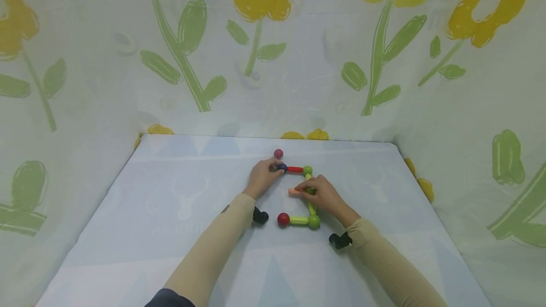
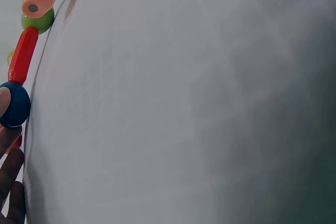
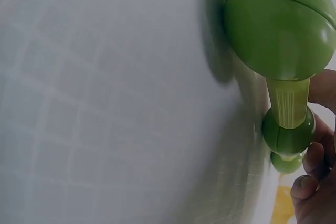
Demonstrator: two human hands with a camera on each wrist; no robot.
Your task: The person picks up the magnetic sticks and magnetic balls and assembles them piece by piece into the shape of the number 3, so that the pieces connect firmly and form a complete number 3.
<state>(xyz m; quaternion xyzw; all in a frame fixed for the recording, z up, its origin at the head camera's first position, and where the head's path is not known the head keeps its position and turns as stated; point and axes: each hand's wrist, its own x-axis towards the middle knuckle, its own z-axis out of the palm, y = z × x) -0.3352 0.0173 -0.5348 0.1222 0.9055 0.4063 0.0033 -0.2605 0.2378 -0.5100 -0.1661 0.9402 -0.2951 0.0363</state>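
Observation:
My left hand (image 1: pixel 260 177) pinches a dark blue ball (image 1: pixel 282 168) at the far left end of a chain of toy balls and rods. A red rod (image 1: pixel 295 170) joins it to a light green ball (image 1: pixel 307 170). My right hand (image 1: pixel 326 196) grips a peach-coloured rod (image 1: pixel 293 192), its fingers also around the dark green ball (image 3: pixel 287 130) in the middle of the right side. The rod points left, showing a grey disc in its end in the left wrist view. Yellow-green rods (image 1: pixel 313 208) lead to the near green ball (image 1: pixel 314 222) and a red ball (image 1: pixel 283 220).
A loose pinkish-red ball (image 1: pixel 278 153) lies just beyond my left fingers. The pieces rest on a pale patterned cloth (image 1: pixel 170 231) over the table. Flower-printed curtains (image 1: pixel 298 60) stand behind and at both sides. Black wrist cameras (image 1: pixel 261 216) hang by my sleeves.

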